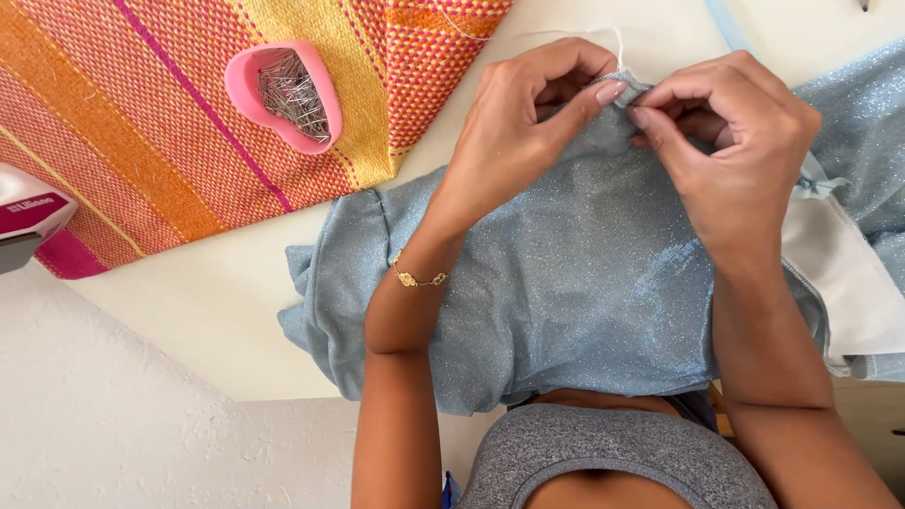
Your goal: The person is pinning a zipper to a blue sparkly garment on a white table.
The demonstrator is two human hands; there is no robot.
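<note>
Both hands, left hand (528, 113) and right hand (731, 141), pinch the glittery blue fabric (575, 273) edge at 12 o'clock. Looks light, limp, slippery; grip near the fold.

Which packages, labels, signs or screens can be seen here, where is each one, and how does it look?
Printed label: on the white appliance at the left edge, a magenta band with small pale lettering.
Pin holder: on the orange striped cloth at upper left, a pink heart-shaped container full of metal pins, no label visible.
No signs or screens are in view.
</note>
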